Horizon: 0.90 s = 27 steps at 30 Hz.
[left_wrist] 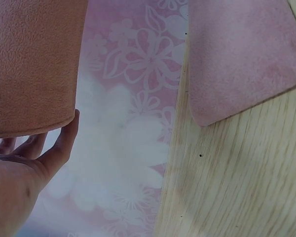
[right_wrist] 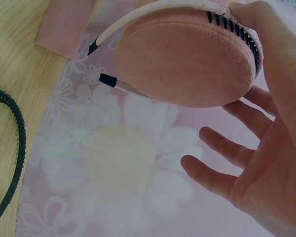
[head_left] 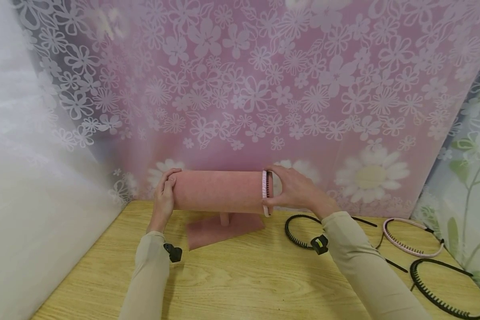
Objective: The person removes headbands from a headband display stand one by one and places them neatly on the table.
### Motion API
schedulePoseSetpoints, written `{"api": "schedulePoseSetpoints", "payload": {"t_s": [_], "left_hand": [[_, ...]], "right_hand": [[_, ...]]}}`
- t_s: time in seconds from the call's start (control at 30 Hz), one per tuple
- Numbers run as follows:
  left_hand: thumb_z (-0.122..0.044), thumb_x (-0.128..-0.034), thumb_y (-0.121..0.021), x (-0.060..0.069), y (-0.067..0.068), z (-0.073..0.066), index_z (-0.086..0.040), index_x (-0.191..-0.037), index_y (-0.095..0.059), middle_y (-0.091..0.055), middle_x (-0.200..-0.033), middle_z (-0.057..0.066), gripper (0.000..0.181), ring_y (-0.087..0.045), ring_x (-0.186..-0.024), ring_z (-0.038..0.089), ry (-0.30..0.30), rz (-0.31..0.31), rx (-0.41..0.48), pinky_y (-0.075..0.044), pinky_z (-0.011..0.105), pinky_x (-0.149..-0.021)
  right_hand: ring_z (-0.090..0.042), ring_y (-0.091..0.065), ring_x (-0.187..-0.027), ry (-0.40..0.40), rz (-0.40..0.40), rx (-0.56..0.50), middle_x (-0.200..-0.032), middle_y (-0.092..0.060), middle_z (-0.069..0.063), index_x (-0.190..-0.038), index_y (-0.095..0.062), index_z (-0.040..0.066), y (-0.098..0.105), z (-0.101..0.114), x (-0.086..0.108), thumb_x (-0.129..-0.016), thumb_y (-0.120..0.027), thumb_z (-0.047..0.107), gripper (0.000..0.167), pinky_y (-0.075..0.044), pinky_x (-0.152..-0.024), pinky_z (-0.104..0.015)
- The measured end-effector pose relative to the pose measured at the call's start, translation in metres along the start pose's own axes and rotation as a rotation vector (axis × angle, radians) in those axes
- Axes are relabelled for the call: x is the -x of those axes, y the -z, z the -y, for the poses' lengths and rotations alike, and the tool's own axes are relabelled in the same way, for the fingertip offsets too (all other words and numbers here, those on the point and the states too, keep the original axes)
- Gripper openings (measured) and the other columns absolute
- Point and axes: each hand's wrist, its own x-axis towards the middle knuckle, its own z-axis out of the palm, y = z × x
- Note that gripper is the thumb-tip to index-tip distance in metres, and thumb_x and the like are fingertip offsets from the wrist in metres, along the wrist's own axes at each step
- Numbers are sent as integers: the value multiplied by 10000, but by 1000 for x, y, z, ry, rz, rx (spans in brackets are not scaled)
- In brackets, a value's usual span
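Observation:
A pink plush headband display stand (head_left: 220, 192) has a horizontal roll on a short post above a flat base (head_left: 224, 229). My left hand (head_left: 164, 200) holds the roll's left end; in the left wrist view its fingertips touch the rim. A pale pink headband (head_left: 265, 191) with dark comb teeth sits around the roll near its right end. My right hand (head_left: 296, 189) pinches it, thumb on the near side and fingers at the top. In the right wrist view the band's two dark tips hang past the roll, and several fingers are extended below.
Several more headbands lie on the wooden table (head_left: 244, 284) at right: a black toothed one (head_left: 288, 231) beneath my right forearm, a pink one (head_left: 424, 255) and a black one (head_left: 432, 300) nearer. A floral pink curtain (head_left: 264, 111) hangs directly behind the stand.

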Motion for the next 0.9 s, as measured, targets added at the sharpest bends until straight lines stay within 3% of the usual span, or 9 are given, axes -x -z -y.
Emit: {"api": "schedulePoseSetpoints", "payload": {"t_s": [0.47,0.6,0.73,0.9], "left_hand": [[-399,-1107,-361,-1,0,5,-228,-1456,-553,-529,-1497,22,433,-546,-1206,239,-3,-2,18,-419,450,-1042],[-374,-1110,-356,0,0,2,-214,-1467,-542,-514,-1516,41,434,-537,-1232,246,12,5,14,-410,461,-1060],[-345,-1112,-352,5,0,-12,-161,-1475,-527,-507,-1519,79,443,-534,-1245,273,34,17,18,-410,464,-1068],[-334,-1113,-339,11,0,-29,-138,-1472,-530,-511,-1521,95,452,-548,-1229,244,33,16,6,-421,446,-1053]], "right_hand": [[-398,-416,-1472,23,19,-86,-1611,-429,-135,-1596,-363,141,-1,-7,8,-807,-765,311,901,-347,-1179,-591],[-407,-508,-1391,21,23,-160,-1622,-420,-108,-1610,-347,183,-3,-11,12,-823,-755,258,890,-465,-1070,-573],[-367,-641,-1240,39,-6,-226,-1579,-477,-125,-1590,-395,190,-7,-16,17,-869,-760,242,809,-585,-890,-440],[-249,-742,-1000,65,-62,-271,-1281,-700,-129,-1552,-466,223,-11,-16,25,-914,-771,247,708,-611,-818,-336]]}}
